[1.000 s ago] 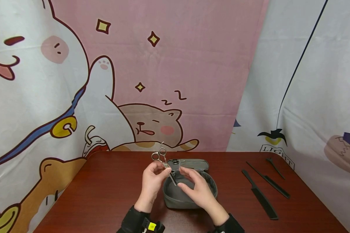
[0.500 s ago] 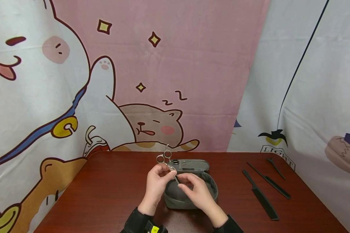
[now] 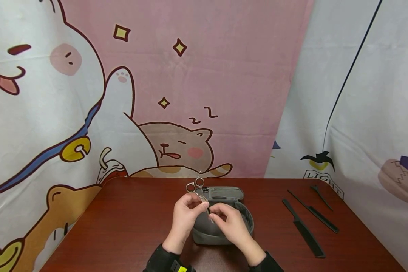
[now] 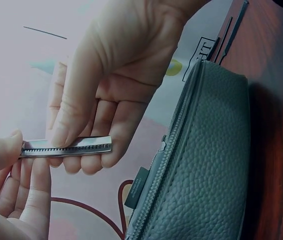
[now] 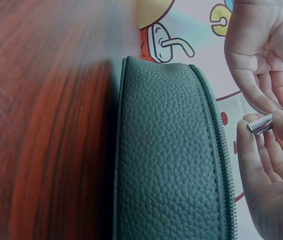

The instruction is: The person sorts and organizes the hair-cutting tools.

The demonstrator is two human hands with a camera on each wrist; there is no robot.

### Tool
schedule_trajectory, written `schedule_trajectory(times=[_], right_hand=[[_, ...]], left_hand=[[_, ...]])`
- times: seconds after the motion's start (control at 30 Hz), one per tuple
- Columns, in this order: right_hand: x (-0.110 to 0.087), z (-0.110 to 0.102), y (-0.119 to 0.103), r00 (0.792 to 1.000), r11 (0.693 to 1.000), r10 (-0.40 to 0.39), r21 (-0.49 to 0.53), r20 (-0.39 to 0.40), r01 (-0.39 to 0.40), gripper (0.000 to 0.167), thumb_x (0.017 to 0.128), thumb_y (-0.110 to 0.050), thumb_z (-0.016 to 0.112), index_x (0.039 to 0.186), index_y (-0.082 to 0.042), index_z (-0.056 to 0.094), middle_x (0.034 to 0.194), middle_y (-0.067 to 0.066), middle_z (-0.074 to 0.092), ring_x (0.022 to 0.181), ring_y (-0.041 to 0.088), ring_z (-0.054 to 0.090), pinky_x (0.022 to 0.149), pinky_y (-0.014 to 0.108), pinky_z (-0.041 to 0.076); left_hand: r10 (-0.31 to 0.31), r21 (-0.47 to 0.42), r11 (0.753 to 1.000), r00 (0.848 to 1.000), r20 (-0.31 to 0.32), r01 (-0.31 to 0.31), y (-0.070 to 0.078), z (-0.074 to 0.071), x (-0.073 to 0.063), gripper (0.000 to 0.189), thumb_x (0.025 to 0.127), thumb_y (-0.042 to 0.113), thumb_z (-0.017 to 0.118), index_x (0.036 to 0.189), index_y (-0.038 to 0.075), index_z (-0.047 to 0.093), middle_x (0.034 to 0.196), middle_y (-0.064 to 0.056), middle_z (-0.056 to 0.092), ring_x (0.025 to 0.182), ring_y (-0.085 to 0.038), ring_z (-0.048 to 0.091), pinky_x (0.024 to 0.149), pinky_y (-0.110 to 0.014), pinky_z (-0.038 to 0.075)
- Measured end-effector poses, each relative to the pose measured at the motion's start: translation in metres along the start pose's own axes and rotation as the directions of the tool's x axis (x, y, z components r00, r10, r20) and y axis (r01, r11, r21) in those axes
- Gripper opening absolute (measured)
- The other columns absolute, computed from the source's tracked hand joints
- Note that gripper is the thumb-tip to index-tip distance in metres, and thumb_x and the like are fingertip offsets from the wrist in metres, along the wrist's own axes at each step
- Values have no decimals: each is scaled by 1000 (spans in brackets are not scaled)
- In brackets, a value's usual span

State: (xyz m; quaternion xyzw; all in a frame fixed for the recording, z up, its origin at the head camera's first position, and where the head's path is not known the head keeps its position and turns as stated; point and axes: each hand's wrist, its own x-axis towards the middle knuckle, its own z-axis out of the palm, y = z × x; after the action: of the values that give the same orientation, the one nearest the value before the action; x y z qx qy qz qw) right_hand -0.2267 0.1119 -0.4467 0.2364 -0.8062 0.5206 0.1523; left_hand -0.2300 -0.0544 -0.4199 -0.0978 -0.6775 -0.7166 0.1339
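A pair of silver thinning scissors [image 4: 89, 145] is held over the grey bag, finger rings up and blades slanting down to the right. My left hand [image 3: 186, 214] pinches them between thumb and fingers below the rings. Farther down, my right hand [image 3: 230, 223] pinches the blades, its thumb lying along the toothed edge in the left wrist view. Beneath and behind both hands, the grey zippered bag [image 3: 208, 239] stands with its lid [image 3: 226, 192] folded back. The hands hide part of the bag's inside.
To the right on the brown table [image 3: 122, 226] lie a broad black comb [image 3: 307, 238], a thin-handled black comb [image 3: 323, 219] and a small slim dark tool [image 3: 322, 197]. A cartoon-printed cloth [image 3: 241, 94] hangs behind the table.
My left hand has moved right and slightly down with the scissors. My right hand, its thumb and fingers apart one second ago, has closed onto the blades.
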Motion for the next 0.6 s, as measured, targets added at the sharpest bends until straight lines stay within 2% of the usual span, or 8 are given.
schedule_trajectory(times=[0.3,0.6], right_hand=[[0,-1,1,1000,1000,-11,2,14,11,6,90,-12,73,92,-14,67,84,-7,66,75,7,65,66,26,54],[0,-3,6,1000,1000,-5,17,15,4,6,90,-6,71,91,-10,66,84,-4,67,73,8,64,64,25,53]], left_hand=[[19,-26,1000,1000,24,-18,-2,2,0,15,81,-1,79,90,-4,67,88,-14,65,80,-16,61,69,-27,52],[39,83,996,998,44,-43,0,2,-2,18,82,7,80,95,1,69,90,-10,67,81,-18,61,69,-27,50]])
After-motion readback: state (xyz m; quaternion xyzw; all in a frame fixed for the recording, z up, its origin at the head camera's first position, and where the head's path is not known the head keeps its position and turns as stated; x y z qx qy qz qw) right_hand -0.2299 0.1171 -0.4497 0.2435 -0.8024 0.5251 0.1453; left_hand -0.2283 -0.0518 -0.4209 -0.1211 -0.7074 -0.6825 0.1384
